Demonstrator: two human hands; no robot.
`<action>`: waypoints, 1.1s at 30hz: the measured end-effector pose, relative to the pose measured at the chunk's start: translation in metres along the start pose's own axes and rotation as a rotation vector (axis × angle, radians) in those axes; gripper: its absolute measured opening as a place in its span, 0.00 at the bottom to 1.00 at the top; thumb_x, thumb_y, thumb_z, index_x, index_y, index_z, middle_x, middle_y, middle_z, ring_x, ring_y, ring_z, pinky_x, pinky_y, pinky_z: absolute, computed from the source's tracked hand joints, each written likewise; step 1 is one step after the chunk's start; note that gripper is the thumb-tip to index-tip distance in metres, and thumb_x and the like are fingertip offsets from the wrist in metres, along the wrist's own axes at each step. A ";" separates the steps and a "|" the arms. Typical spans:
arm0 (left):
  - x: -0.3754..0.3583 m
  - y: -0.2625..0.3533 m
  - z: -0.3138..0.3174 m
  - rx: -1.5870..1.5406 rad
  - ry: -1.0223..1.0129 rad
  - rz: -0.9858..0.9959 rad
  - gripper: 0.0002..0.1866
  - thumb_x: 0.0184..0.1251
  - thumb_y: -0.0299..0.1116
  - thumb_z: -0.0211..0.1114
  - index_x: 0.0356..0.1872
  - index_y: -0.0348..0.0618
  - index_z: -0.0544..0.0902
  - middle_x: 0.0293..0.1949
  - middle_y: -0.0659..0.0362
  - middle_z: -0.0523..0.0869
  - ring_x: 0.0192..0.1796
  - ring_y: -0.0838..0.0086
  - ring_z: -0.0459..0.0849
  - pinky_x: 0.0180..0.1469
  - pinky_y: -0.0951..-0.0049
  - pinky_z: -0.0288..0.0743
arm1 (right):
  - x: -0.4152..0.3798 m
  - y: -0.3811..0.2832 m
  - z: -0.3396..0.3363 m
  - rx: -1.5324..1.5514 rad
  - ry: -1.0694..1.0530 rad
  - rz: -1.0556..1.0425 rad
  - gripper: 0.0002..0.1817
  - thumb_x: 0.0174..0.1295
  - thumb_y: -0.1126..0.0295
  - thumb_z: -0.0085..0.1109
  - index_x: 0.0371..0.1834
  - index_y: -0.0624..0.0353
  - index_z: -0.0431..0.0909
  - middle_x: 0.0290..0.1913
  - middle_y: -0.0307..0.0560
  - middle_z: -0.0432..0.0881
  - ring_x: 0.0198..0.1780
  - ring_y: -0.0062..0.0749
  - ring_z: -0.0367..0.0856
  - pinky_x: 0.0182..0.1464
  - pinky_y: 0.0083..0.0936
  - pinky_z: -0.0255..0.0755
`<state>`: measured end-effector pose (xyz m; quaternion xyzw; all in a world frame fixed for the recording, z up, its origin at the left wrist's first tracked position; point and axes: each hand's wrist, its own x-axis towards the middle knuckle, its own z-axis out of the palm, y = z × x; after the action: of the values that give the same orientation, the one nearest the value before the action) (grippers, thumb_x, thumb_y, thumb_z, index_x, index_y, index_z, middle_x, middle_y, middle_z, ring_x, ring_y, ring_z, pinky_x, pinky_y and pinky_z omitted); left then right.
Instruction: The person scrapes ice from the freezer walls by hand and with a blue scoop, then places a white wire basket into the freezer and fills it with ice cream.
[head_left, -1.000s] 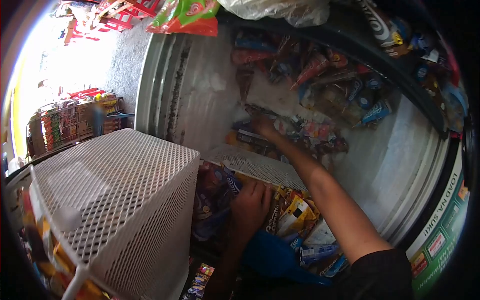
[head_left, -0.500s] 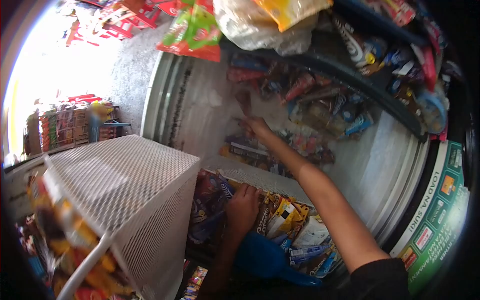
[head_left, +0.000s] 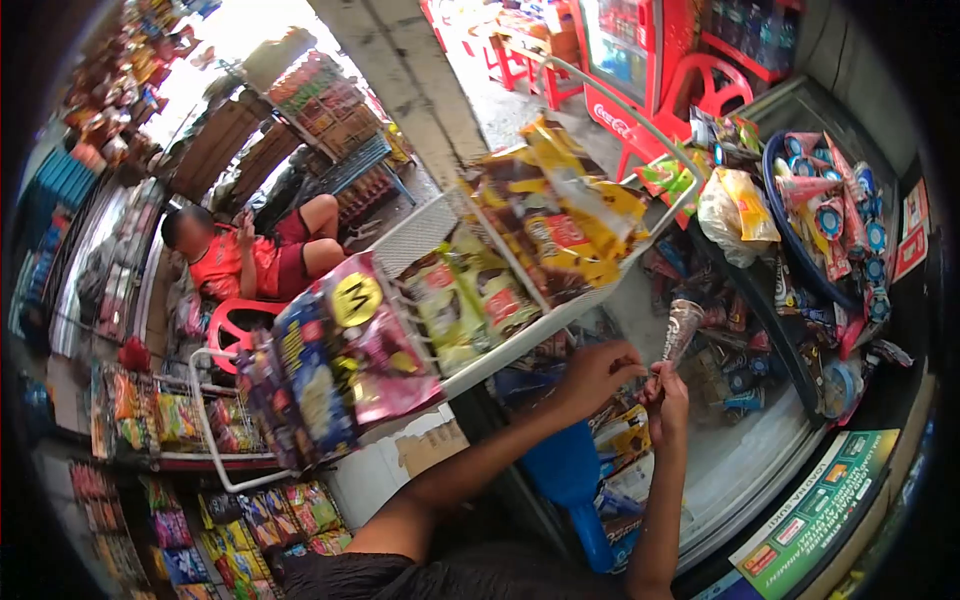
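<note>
My right hand is closed around the narrow lower end of a brown and white wrapped ice cream cone, whose wide end tilts up. Just left of the cone, my left hand hovers with its fingers loosely bent and apart, holding nothing I can make out. A blue scoop-shaped plastic tool lies below my hands, beside several yellow and blue wrapped ice creams. Under and behind the cone is the chest freezer, with more wrapped ice creams inside.
A white wire basket of snack packs stands across the freezer's left side. At the right, a blue tub holds wrapped cones. A plastic bag sits beside it. A seated person is beyond the basket.
The view has swung left and up. My right hand has come up out of the freezer with the cone. My left hand has lifted off the ice creams toward the cone.
</note>
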<state>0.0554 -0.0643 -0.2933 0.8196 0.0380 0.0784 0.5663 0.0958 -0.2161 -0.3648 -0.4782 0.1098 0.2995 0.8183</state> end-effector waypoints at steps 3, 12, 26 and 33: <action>-0.016 0.022 -0.012 0.037 -0.032 -0.032 0.11 0.57 0.33 0.64 0.35 0.36 0.79 0.28 0.55 0.82 0.28 0.77 0.80 0.31 0.77 0.72 | -0.043 -0.007 0.036 0.042 -0.009 -0.142 0.15 0.67 0.55 0.45 0.37 0.57 0.69 0.18 0.33 0.62 0.20 0.17 0.61 0.27 0.21 0.63; -0.040 0.084 -0.028 -0.324 -0.062 -0.050 0.24 0.67 0.41 0.54 0.58 0.35 0.67 0.42 0.53 0.80 0.41 0.77 0.77 0.42 0.75 0.71 | -0.112 -0.012 0.119 -0.125 0.115 -0.552 0.16 0.68 0.55 0.41 0.38 0.57 0.71 0.28 0.32 0.68 0.27 0.14 0.63 0.28 0.15 0.57; -0.048 0.081 -0.031 -0.615 -0.121 0.005 0.18 0.62 0.32 0.60 0.51 0.34 0.70 0.37 0.61 0.78 0.38 0.81 0.74 0.42 0.79 0.69 | -0.126 0.003 0.109 -0.480 0.046 -0.602 0.23 0.68 0.52 0.41 0.28 0.62 0.72 0.18 0.36 0.69 0.19 0.17 0.64 0.21 0.19 0.56; -0.036 0.086 -0.013 -0.710 -0.097 -0.027 0.13 0.63 0.32 0.59 0.46 0.38 0.74 0.35 0.61 0.80 0.36 0.79 0.77 0.36 0.77 0.71 | -0.126 -0.015 0.093 -0.916 0.361 -0.888 0.24 0.68 0.55 0.42 0.21 0.63 0.69 0.14 0.38 0.65 0.16 0.20 0.62 0.19 0.25 0.57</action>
<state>0.0155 -0.0887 -0.2114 0.5738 -0.0077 0.0405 0.8179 -0.0057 -0.1917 -0.2470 -0.8203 -0.1010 -0.1348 0.5466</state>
